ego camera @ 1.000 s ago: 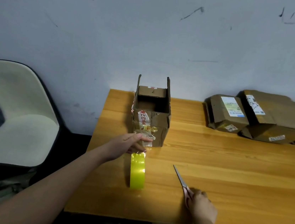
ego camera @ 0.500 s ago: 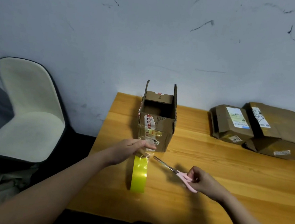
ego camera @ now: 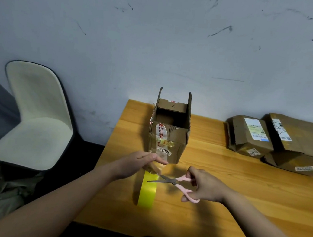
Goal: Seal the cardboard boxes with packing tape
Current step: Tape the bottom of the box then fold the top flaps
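Observation:
A small cardboard box (ego camera: 176, 140) stands on the wooden table (ego camera: 241, 188) with its top flaps up and old labels on its front. Just in front of it a yellow-green tape roll (ego camera: 147, 192) stands on edge. My left hand (ego camera: 140, 164) pinches the pulled-out clear tape end above the roll. My right hand (ego camera: 205, 186) grips pink-handled scissors (ego camera: 175, 181), whose parted blades point left and reach the tape strip right below my left fingers.
Two brown parcels with shipping labels (ego camera: 248, 135) (ego camera: 302, 144) lie at the table's back right against the wall. A cream chair (ego camera: 33, 117) stands left of the table. Bare tabletop stretches to the right and front.
My right hand lifted the scissors off the table's front and swung them left up to the tape strip. My left hand kept holding the tape end. The camera came closer.

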A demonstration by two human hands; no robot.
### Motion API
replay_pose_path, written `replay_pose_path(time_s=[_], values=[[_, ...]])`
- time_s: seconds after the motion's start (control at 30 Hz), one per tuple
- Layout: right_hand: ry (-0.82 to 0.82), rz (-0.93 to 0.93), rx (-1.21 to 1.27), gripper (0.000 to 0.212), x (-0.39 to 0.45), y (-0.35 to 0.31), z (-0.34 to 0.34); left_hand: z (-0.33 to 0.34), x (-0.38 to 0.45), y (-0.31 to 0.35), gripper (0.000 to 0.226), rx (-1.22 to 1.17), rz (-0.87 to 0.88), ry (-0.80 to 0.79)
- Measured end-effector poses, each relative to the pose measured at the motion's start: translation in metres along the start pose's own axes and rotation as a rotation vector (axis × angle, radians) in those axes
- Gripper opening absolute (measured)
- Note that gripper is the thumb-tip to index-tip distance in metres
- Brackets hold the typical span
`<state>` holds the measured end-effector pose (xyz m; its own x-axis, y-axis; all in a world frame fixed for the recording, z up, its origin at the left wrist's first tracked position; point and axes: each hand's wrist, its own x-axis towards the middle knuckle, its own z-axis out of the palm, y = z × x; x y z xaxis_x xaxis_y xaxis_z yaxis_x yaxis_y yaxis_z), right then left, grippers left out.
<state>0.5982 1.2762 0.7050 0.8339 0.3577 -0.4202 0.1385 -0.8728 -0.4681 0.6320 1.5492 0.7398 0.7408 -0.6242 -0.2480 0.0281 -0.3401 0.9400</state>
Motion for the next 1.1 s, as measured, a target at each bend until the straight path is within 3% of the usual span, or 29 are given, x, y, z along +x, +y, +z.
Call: replay_pose_path(time_s=[0.2, 0.63, 0.83, 1.0, 1.1], values=[[0.003, 0.024, 0.027, 0.060, 0.010, -0.012, 0.003, 0.001, -0.003, 0.001, 0.038, 0.009, -0.011, 0.024], [0.103, 0.019, -0.248, 0.035, 0.008, -0.022, -0.004, 0.000, -0.006, 0.001, 0.041, -0.046, -0.008, 0.075], [0.086, 0.008, -0.311, 0.033, 0.006, -0.024, -0.006, -0.009, -0.010, -0.020, 0.028, -0.123, 0.104, 0.332], [0.102, 0.022, -0.301, 0.039, 0.006, -0.023, -0.005, 0.000, -0.021, -0.067, 0.100, 0.424, -0.001, 0.194], [0.099, 0.026, -0.299, 0.041, 0.006, -0.023, -0.005, 0.017, -0.010, -0.088, 0.123, 0.605, -0.047, 0.210]])
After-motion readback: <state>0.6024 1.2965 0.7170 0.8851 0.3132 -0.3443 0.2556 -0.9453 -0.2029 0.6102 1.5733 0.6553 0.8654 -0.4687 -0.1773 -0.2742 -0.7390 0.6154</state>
